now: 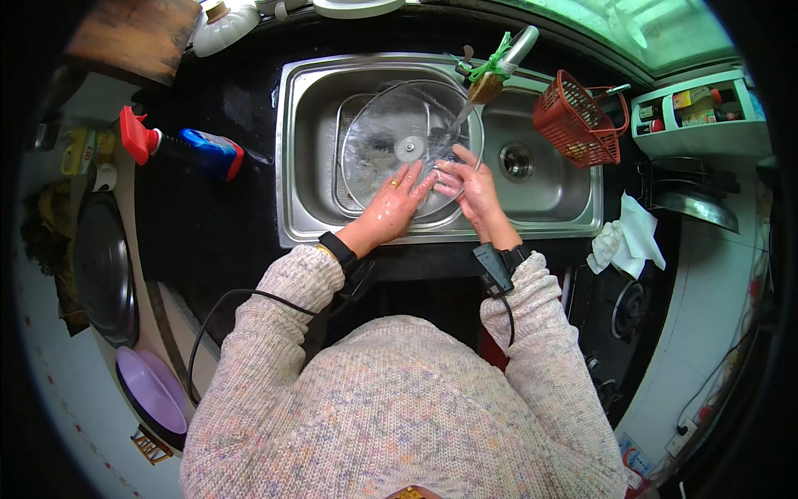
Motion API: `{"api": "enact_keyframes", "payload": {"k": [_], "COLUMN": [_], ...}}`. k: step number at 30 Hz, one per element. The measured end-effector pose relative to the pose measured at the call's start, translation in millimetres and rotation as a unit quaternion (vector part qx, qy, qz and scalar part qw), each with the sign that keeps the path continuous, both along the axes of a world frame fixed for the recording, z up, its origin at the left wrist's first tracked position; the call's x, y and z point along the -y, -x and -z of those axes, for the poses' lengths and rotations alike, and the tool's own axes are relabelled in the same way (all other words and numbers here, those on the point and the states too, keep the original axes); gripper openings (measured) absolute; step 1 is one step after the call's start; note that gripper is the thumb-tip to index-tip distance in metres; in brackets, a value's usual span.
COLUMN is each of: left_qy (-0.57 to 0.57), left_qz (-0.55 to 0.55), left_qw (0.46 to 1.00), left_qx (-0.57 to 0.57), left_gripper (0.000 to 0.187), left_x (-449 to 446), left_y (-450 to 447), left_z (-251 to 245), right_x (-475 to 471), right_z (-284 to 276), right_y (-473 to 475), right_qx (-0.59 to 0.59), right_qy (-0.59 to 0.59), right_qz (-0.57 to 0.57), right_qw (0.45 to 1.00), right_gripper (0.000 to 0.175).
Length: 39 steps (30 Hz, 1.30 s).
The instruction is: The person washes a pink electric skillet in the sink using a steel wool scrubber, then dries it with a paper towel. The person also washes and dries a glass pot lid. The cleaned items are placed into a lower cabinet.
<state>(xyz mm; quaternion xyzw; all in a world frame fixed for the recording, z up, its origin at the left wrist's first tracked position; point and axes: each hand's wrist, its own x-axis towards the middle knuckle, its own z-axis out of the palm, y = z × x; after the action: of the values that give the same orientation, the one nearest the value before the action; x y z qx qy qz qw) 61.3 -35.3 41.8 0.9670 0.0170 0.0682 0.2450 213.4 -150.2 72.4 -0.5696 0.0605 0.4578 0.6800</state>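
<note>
A round glass pot lid (380, 134) with a metal rim and a central fitting lies over the larger basin of a stainless steel double sink (312, 150). My left hand (394, 203), wet and wearing a ring, rests with spread fingers on the lid's near part. Beside it, my right hand (471, 187) is at the lid's near right edge, its fingers partly over the glass; whether they grip the rim is unclear. Water runs from the faucet (520, 47), which has green string tied around it, onto the lid. Under the lid, a wire rack or tray shows in the basin.
A red plastic basket (580, 121) stands at the smaller basin's right edge. Crumpled white paper towels (626, 240) lie right of the sink, near a gas stove (628, 312). A blue spray bottle (209, 153) with a red trigger lies on the black counter at left.
</note>
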Motion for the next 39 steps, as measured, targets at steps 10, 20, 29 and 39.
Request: {"api": "enact_keyframes", "payload": {"k": [10,20,29,39], "left_qy": [0.367,0.736,0.819,0.874], "left_qz": [-0.250,-0.311,-0.338,-0.233], "left_qw": [0.891,0.578,0.419,0.391], "left_qx": [0.089,0.167,0.200,0.168], "left_gripper": [0.026,0.032,0.040,0.038], "left_x": [-49,-105,-109,-82], "left_y": [-6,48,67,63], "left_z": [-54,-36,14,24], "right_x": [-77,-87,-19,-17], "right_z": [-15,32,43,39], "right_y": [42,-10,-16,-37], "right_qx": [0.346,0.565,0.009,-0.017], "right_qy": [-0.048,0.176,-0.030,0.003], "right_qz": [-0.083,-0.305,0.013,-0.005], "right_qw": [0.933,0.746,0.999,1.000], "right_gripper": [0.071,0.069,0.028,0.029]}}
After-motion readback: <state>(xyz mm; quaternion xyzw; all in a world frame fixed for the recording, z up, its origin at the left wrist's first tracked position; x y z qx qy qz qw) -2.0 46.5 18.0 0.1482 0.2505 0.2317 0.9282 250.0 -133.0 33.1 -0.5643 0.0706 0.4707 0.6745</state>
